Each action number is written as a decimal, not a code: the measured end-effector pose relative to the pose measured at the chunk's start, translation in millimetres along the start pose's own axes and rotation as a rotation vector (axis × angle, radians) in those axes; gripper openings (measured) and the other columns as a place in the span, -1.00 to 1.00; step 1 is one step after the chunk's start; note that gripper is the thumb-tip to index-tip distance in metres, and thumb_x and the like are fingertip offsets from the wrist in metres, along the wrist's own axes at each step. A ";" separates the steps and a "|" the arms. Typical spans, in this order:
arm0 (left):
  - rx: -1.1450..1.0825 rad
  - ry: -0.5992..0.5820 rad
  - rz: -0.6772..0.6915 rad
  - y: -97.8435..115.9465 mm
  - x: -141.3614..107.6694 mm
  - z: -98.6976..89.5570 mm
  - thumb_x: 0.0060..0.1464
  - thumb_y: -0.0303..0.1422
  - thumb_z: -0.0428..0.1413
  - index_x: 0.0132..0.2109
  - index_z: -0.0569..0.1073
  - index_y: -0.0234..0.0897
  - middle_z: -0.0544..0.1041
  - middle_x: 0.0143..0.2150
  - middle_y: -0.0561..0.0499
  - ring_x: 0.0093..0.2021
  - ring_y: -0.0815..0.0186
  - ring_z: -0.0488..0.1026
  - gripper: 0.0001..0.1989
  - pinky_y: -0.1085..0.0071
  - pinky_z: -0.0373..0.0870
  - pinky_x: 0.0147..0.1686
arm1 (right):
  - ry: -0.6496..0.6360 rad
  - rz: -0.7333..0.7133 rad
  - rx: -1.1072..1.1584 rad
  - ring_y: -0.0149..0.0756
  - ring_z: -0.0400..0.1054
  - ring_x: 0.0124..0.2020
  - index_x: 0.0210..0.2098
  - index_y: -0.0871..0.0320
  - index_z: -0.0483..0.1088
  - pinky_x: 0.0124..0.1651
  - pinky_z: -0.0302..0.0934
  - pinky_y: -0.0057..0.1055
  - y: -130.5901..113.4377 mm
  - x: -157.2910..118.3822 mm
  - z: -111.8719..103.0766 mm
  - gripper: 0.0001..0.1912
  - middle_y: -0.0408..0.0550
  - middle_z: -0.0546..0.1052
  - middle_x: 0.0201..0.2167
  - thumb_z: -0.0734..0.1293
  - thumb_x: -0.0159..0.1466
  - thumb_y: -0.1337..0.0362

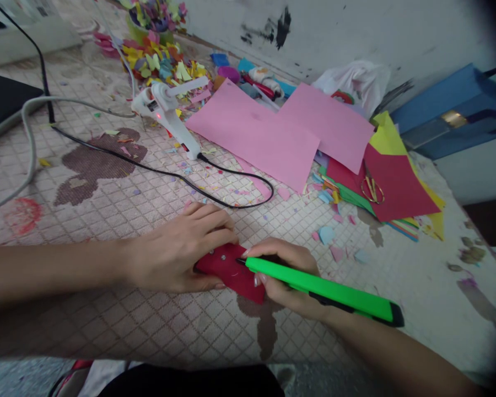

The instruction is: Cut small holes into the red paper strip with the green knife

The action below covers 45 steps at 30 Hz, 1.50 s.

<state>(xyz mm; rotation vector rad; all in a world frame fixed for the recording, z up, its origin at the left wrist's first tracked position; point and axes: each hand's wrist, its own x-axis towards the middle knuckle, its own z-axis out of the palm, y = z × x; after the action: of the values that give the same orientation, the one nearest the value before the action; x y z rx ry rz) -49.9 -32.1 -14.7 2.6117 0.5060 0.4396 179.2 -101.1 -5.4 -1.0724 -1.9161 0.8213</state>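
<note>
A small dark red piece (246, 284) with a few tiny shiny dots lies on the patterned tablecloth. My left hand (186, 251) is closed over its left end, thumb along the near edge. In my right hand (289, 275) is a bright green pen-like tool (322, 288) with a black end, held by the fingers and slanting down to the right. Its thin dark tip touches or nearly touches the red piece near its upper edge.
Beyond my hands stands a white glue gun (173, 118) with a black cable (165, 172). Pink sheets (260, 129), red paper (405, 184), gold scissors (372, 187), paper scraps and a blue bag (454, 105) are further back. A black flat object (6, 105) lies left.
</note>
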 end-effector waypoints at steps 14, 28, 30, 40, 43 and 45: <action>-0.006 0.003 -0.002 0.6 -0.3 0.4 0.08 -0.18 0.22 -0.01 0.40 -0.26 0.42 -0.07 -0.11 -0.09 0.09 0.34 -0.62 0.15 0.26 -0.06 | -0.019 0.018 -0.002 -0.35 0.53 -0.38 -0.22 0.11 0.50 -0.35 0.41 -0.46 -0.8 0.1 -0.8 -0.74 -0.09 0.62 -0.36 0.28 0.15 0.48; -0.007 -0.011 -0.002 -0.2 0.1 1.2 0.09 -0.17 0.21 0.01 0.39 -0.26 0.41 -0.06 -0.12 -0.08 0.08 0.33 -0.60 0.11 0.24 -0.07 | -0.055 -0.030 -0.024 -0.35 0.53 -0.35 -0.21 0.14 0.49 -0.28 0.42 -0.46 0.6 2.0 -0.9 -0.74 -0.07 0.62 -0.34 0.29 0.15 0.50; -0.004 -0.005 -0.007 0.0 -0.3 1.3 0.08 -0.17 0.22 0.00 0.39 -0.26 0.41 -0.06 -0.11 -0.09 0.08 0.33 -0.60 0.11 0.24 -0.07 | -0.047 -0.036 -0.006 -0.33 0.54 -0.33 -0.20 0.14 0.49 -0.27 0.43 -0.43 0.1 0.8 -1.6 -0.73 -0.06 0.63 -0.33 0.29 0.15 0.50; 0.018 0.000 -0.047 2.7 -1.3 2.2 0.05 -0.13 0.26 0.00 0.40 -0.25 0.41 -0.05 -0.09 -0.08 0.08 0.34 -0.56 0.11 0.25 -0.05 | 0.009 -0.006 -0.019 -0.34 0.53 -0.36 -0.22 0.15 0.50 -0.32 0.40 -0.46 -2.0 -1.9 -1.7 -0.73 -0.06 0.62 -0.35 0.29 0.13 0.51; 0.017 0.001 -0.051 3.2 -1.4 2.0 0.04 -0.14 0.27 -0.01 0.41 -0.25 0.41 -0.06 -0.09 -0.08 0.08 0.34 -0.57 0.12 0.25 -0.05 | -0.001 -0.022 -0.016 -0.36 0.53 -0.36 -0.22 0.16 0.50 -0.31 0.40 -0.48 -1.7 -1.2 -1.5 -0.72 -0.06 0.62 -0.36 0.28 0.12 0.51; 0.016 -0.001 -0.053 3.2 -1.9 2.0 0.04 -0.15 0.27 -0.01 0.41 -0.25 0.41 -0.06 -0.09 -0.08 0.09 0.34 -0.57 0.12 0.25 -0.05 | -0.009 -0.022 -0.013 -0.36 0.53 -0.35 -0.21 0.16 0.50 -0.30 0.40 -0.47 -1.2 -1.2 -1.6 -0.72 -0.06 0.63 -0.35 0.28 0.12 0.51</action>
<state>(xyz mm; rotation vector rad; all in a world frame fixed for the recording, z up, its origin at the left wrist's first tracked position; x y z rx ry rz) -49.9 -36.3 -15.4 2.6068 0.5788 0.4191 180.5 -102.4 -4.0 -1.0553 -1.9393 0.8038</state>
